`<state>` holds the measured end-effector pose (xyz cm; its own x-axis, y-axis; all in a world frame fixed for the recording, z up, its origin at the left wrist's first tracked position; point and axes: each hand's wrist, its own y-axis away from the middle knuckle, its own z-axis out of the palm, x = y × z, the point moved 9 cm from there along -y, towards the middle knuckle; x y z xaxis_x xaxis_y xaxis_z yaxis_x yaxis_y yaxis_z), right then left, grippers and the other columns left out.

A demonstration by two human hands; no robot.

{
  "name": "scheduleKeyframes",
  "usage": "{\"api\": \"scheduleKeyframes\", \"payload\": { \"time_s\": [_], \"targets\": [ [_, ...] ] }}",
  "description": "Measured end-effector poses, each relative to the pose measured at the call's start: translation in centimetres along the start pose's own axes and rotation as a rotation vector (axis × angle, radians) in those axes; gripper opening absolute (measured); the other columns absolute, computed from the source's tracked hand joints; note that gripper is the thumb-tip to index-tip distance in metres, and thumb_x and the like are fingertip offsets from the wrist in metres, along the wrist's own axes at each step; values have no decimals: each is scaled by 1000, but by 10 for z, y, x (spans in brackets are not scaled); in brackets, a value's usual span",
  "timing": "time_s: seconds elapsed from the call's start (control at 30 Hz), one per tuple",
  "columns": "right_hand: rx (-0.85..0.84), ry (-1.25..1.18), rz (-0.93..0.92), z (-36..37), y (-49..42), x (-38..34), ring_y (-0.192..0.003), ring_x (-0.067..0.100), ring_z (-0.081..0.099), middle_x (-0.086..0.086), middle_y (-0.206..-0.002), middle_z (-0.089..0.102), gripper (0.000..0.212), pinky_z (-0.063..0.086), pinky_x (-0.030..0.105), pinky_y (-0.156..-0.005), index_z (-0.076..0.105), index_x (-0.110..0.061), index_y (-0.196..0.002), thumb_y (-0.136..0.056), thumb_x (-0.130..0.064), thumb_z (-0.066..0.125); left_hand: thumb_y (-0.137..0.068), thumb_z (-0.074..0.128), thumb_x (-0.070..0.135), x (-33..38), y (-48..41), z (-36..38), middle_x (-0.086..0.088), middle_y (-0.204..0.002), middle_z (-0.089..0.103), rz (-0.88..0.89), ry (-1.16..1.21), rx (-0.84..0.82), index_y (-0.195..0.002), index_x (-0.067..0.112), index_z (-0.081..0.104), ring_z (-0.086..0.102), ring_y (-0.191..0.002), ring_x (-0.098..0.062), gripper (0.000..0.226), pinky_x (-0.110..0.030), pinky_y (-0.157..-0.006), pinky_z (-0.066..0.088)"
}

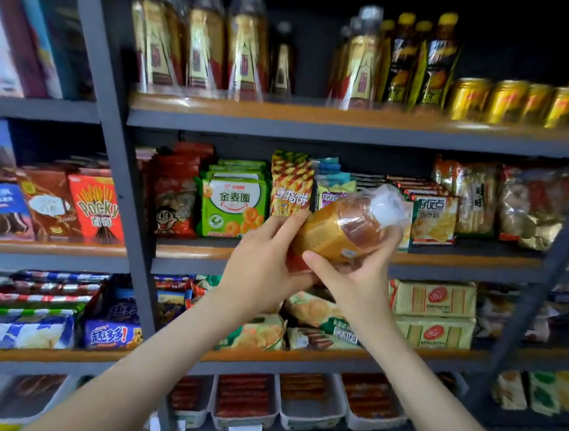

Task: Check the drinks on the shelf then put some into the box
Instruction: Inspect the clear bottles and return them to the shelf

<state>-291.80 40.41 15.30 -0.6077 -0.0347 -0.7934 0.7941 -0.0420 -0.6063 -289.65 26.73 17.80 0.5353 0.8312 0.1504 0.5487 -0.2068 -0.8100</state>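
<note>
Bare left grip (pixel 261 268) and right grip (pixel 356 283), slender bare forearms (pixel 160 359).

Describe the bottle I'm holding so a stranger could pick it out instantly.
At the grey shelf rack, look before the snack shelf. The left hand and right hand grip one bottle. Unlike the upright bottles above, it is tilted, white cap pointing right.

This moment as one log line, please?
step: checking drink | left hand: holds bottle base | right hand: holds bottle | bottle: tilted
</note>
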Motion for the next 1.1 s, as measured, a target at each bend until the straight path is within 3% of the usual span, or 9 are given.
{"api": "scheduleKeyframes", "payload": {
  "time_s": [0.13,0.2,0.3,0.4,0.53,0.67,0.8,0.97,1.1],
  "targets": [
    [76,47,-263,-22,-65,-68,-120,11,57,-5,-134,50,109,49,47,-100,16,-43,-142,-62,-29,89,-83,61,52,4,-71,-19,-2,-131,54,138,173,-26,-149,24,32,50,-116,-13,77,-23,-97,39],
    [116,48,-347,-33,-100,-91,-121,9,54,-4,-135,47,107,47,35,-103,13,-44,-139,-64,-30,88,-88,56,50,-1,-104,-30,-4,-134,53,193,87,22,-145,21,40,48,-123,-17,67,-30,-104,39],
    [196,104,-452,-50,-153,-111,-125,9,48,5,-140,39,107,38,8,-98,7,-32,-143,-69,-24,84,-92,52,42,-19,-143,-42,-7,-131,55,162,-74,139,-136,14,52,51,-121,-24,52,-42,-101,44],
    [218,191,-504,-60,-203,-117,-115,-2,45,0,-138,39,108,31,-4,-89,10,-12,-149,-70,-17,85,-90,53,31,-36,-175,-46,-10,-124,57,120,-176,232,-133,13,55,54,-115,-28,47,-42,-94,47],
    [142,243,-457,-62,-253,-109,-102,-23,43,-21,-134,41,113,28,-10,-79,10,-25,-152,-69,-27,86,-91,56,27,-50,-211,-41,-12,-118,58,111,-291,304,-128,10,59,56,-109,-29,41,-40,-89,49],
    [107,258,-460,-61,-285,-110,-96,-27,46,-27,-123,43,111,36,-1,-83,12,-33,-151,-69,-28,86,-90,64,21,-68,-229,-36,-15,-119,58,60,-347,323,-125,10,62,55,-110,-32,37,-40,-90,45],
    [47,374,-488,-43,-298,-113,-88,-29,47,-34,-113,40,107,37,-4,-72,15,-33,-149,-70,-23,86,-90,61,23,-83,-240,-28,-15,-118,59,46,-379,292,-124,11,63,57,-108,-33,36,-42,-88,47],
    [-11,551,-430,-18,-309,-101,-107,12,57,-12,-128,49,114,48,29,-91,3,-41,-151,-70,-37,83,-93,41,39,-91,-251,-10,-12,-111,61,43,-384,239,-122,11,62,61,-97,-28,46,-40,-79,51],
    [11,743,-342,-8,-319,-89,-80,14,61,-6,-103,54,114,55,35,-78,-15,-46,-148,-78,-44,75,-94,37,40,-92,-252,-4,-12,-107,64,51,-412,221,-121,11,64,63,-90,-29,48,-39,-74,51]
  ]
}}
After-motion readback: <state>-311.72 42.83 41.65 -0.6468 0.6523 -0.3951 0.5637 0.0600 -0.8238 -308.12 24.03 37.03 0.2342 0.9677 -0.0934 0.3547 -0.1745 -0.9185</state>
